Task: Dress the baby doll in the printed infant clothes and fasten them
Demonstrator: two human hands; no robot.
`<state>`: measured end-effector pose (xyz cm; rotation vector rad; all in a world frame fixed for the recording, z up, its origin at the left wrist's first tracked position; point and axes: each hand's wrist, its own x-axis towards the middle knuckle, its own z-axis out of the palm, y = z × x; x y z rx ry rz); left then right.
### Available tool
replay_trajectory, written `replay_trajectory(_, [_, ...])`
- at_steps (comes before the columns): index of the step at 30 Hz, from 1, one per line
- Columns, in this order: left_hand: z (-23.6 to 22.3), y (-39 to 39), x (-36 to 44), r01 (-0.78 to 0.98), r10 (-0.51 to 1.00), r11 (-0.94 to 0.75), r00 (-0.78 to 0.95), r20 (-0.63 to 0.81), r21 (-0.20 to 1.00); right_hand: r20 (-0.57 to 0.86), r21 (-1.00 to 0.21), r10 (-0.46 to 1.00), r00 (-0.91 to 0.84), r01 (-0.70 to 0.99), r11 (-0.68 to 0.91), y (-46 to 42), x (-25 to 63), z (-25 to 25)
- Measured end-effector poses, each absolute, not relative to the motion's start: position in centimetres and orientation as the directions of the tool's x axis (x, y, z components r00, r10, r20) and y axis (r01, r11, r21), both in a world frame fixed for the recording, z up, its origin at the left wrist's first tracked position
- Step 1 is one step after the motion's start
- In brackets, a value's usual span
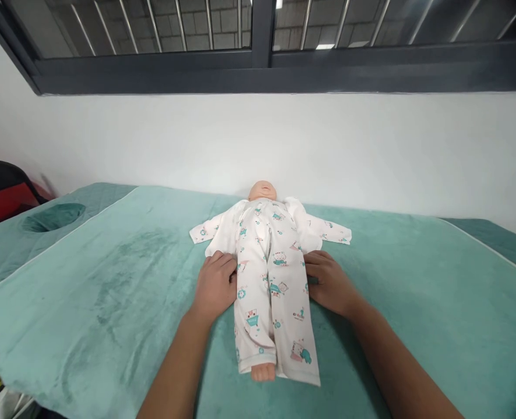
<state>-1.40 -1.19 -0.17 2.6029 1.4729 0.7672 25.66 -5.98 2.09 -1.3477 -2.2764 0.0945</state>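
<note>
A baby doll (262, 190) lies on its back, head toward the wall, in a white printed long-sleeved top (336, 231) with both sleeves spread outward. White baby trousers (279, 297) with teal and pink prints reach up over its front. From one trouser leg, on the left, the doll's foot (263, 372) sticks out; the other leg lies flat, its foot hidden. My left hand (215, 285) is closed at the left edge of the trousers, around thigh height. Opposite it, my right hand (329, 282) has curled fingers on the right edge. The fingertips are partly hidden by the cloth.
A padded bed with a teal plush cover (109, 291) carries the doll; it has a hollow (55, 217) at the left. Behind stands a white wall (258, 139) below a dark window frame (258, 78). A red and black object (4, 198) is beyond the left end.
</note>
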Motion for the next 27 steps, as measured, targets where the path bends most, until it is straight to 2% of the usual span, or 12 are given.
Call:
replay_trajectory(4, [-0.1, -1.2, -1.3, 0.756, 0.809, -0.57, 0.448, 0.38, 0.322, 0.335, -0.351, 0.857, -0.391, 0.792, 0.499, -6.2, 25.8, 2.6])
replay_trajectory(6, [0.2, -1.2, -1.2, 0.731, 0.822, -0.563, 0.451, 0.347, 0.385, 0.298, -0.402, 0.874, -0.385, 0.78, 0.48, -6.2, 25.9, 2.6])
replay_trajectory(8, [0.3, -1.2, -1.2, 0.705, 0.85, -0.527, 0.432, 0.302, 0.474, 0.278, -0.497, 0.911, -0.303, 0.767, 0.407, -5.9, 26.2, 2.3])
replay_trajectory(10, [0.3, -0.9, -1.3, 0.676, 0.896, -0.443, 0.359, 0.261, 0.589, 0.307, -0.603, 0.948, -0.086, 0.753, 0.263, -5.2, 27.1, 1.6])
replay_trajectory(12, [0.0, -0.4, -1.7, 0.655, 0.947, -0.321, 0.2, 0.253, 0.685, 0.338, -0.665, 0.914, 0.224, 0.744, 0.063, -4.2, 28.3, 0.7])
replay_trajectory(13, [-0.2, -0.1, -1.9, 0.659, 0.959, -0.26, 0.093, 0.267, 0.706, 0.34, -0.671, 0.872, 0.352, 0.741, -0.038, -3.6, 29.0, 0.2])
replay_trajectory(15, [-0.7, 0.8, -2.2, 0.712, 0.941, -0.14, -0.119, 0.315, 0.688, 0.318, -0.631, 0.818, 0.479, 0.751, -0.194, -2.5, 30.2, -0.6])
replay_trajectory(18, [-1.1, 1.8, -2.5, 0.796, 0.903, 0.03, -0.281, 0.324, 0.605, 0.234, -0.558, 0.842, 0.487, 0.776, -0.294, -1.3, 31.0, -0.9])
replay_trajectory(21, [-0.9, 2.1, -2.3, 0.822, 0.928, 0.088, -0.273, 0.255, 0.563, 0.153, -0.596, 0.844, 0.514, 0.729, -0.336, -0.6, 31.1, -0.6])
replay_trajectory(27, [-0.3, 1.7, -2.1, 0.761, 0.959, 0.086, -0.239, 0.154, 0.643, 0.194, -0.748, 0.861, 0.47, 0.639, -0.18, -0.4, 30.6, 0.6])
